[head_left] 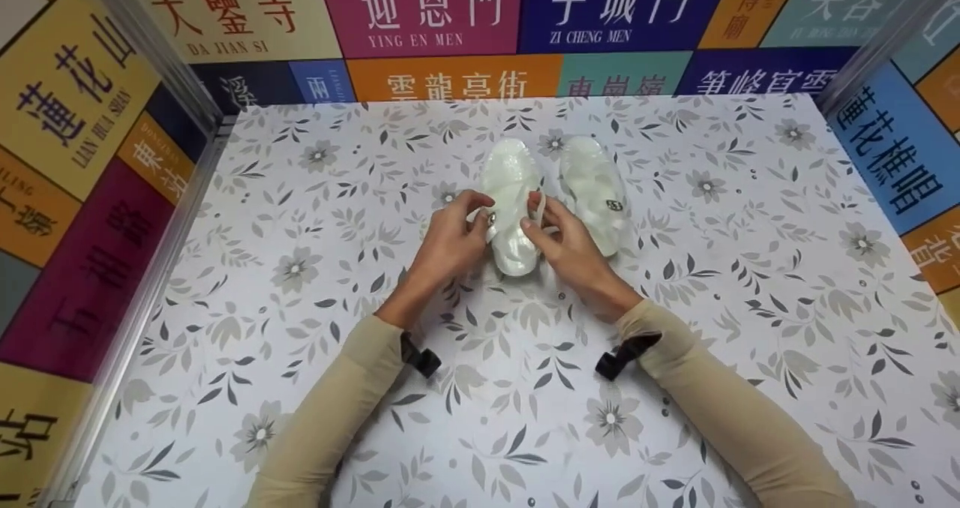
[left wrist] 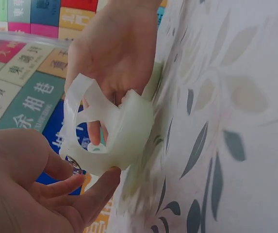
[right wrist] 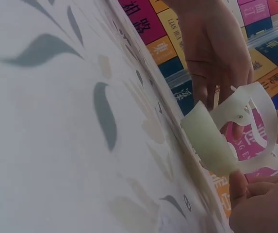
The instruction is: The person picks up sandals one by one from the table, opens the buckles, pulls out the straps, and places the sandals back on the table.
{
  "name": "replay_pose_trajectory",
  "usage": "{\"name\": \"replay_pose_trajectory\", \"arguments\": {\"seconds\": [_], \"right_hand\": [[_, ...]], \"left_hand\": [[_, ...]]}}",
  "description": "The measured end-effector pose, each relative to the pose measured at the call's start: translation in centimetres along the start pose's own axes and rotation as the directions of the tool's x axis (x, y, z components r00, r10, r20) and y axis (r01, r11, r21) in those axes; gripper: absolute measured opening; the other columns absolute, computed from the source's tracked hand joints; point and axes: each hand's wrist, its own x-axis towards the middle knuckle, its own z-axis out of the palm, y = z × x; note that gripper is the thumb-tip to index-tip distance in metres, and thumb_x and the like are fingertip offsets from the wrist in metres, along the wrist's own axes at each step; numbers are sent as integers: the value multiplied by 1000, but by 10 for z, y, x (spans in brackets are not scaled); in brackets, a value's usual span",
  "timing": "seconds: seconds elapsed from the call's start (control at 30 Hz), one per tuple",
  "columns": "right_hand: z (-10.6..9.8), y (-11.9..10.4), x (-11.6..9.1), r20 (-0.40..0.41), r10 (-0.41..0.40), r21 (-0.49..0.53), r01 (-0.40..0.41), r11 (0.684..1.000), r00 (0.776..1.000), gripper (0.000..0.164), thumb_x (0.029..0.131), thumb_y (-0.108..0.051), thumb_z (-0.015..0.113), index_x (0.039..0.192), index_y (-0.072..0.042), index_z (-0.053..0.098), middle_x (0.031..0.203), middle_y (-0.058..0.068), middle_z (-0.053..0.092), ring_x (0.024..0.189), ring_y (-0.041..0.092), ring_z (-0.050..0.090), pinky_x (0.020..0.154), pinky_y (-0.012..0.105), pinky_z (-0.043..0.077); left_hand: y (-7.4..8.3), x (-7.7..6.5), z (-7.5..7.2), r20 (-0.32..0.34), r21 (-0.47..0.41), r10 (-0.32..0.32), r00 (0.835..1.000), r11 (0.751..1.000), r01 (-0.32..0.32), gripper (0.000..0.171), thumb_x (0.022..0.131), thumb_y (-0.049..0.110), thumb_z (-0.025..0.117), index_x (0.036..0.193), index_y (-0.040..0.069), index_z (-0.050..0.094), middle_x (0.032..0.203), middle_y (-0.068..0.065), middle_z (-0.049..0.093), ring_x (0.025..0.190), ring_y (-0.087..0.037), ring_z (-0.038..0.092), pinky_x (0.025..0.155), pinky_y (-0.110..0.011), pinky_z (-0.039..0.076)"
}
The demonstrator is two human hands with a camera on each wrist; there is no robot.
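Observation:
Both hands hold a pale green, translucent sandal (head_left: 511, 170) by its two sides, its toe pointing away from me. My left hand (head_left: 450, 239) grips the left edge, thumb and fingers close by a round metallic button (left wrist: 74, 165). On the opposite side my right hand (head_left: 574, 244) pinches the edge near the strap. A loop-like strap (left wrist: 71, 109) rises above the thick sole (left wrist: 136, 128) in the left wrist view. In the right wrist view the sole (right wrist: 204, 138) is tilted beside the tabletop. The matching sandal (head_left: 589, 166) lies just right, a dark round emblem on its strap.
A white tabletop (head_left: 510, 388) with a grey leaf and flower print lies under everything. Coloured panels (head_left: 427, 13) with large characters stand along the back and both sides. Dark wrist cameras (head_left: 427, 362) are strapped at both sleeve cuffs.

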Motion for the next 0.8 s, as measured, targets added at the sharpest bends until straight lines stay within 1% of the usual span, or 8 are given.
{"name": "replay_pose_trajectory", "arguments": {"seconds": [0.2,0.3,0.37,0.43,0.57,0.67,0.7,0.8], "right_hand": [[7,3,18,-26,23,-18,-24,1000,999,61,108,-33,67,161,-11,45,144,13,63,114,21,59,99,29,49],[7,3,24,-44,28,-28,-29,999,999,61,108,-34,67,161,-11,44,140,14,63,114,23,58,99,32,48],[7,4,27,-55,34,-29,-36,999,998,62,109,-35,66,161,-10,43,145,15,61,121,26,59,103,36,48],[6,4,28,-55,52,-36,-54,998,997,65,109,-36,64,163,-10,41,154,16,56,136,28,56,116,39,46],[6,6,28,-46,102,-22,-103,994,994,71,109,-40,63,167,-9,35,174,13,38,164,26,33,136,40,26],[7,6,26,-42,119,13,-118,993,992,72,109,-39,63,168,-9,33,178,13,31,167,26,25,138,40,21],[7,5,26,-40,117,20,-116,993,992,72,109,-39,63,168,-9,34,178,14,31,168,26,25,138,40,21],[7,3,26,-27,105,8,-105,994,994,65,110,-37,62,162,-5,39,178,14,30,167,24,24,138,38,21]], "left_hand": [[-10,17,9,-20,14,-16,1000,1000,16,23,111,14,55,127,7,71,121,-12,77,73,-15,54,79,-32,51],[-13,23,12,-37,1,-32,999,999,32,23,111,15,57,126,8,72,119,-10,78,80,-15,58,81,-31,51],[-14,26,13,-42,-23,-38,998,999,37,23,111,16,57,126,7,71,120,-12,78,82,-19,61,81,-34,53],[-15,27,15,-42,-41,-40,998,998,38,23,110,15,57,125,5,72,125,-13,77,89,-20,64,87,-36,55],[-29,33,21,-48,-46,-24,999,999,22,23,110,19,57,122,7,73,121,-11,78,94,-19,65,90,-35,56],[-31,33,22,-44,-48,-23,999,999,21,24,110,19,56,121,6,73,121,-12,77,97,-21,65,91,-36,57],[-23,30,19,-38,-39,-35,999,999,34,24,110,16,56,122,4,73,123,-14,76,100,-23,66,93,-39,57],[-19,27,16,-22,-35,-52,998,998,51,25,112,17,54,125,4,72,124,-15,76,104,-25,68,96,-41,57]]}}
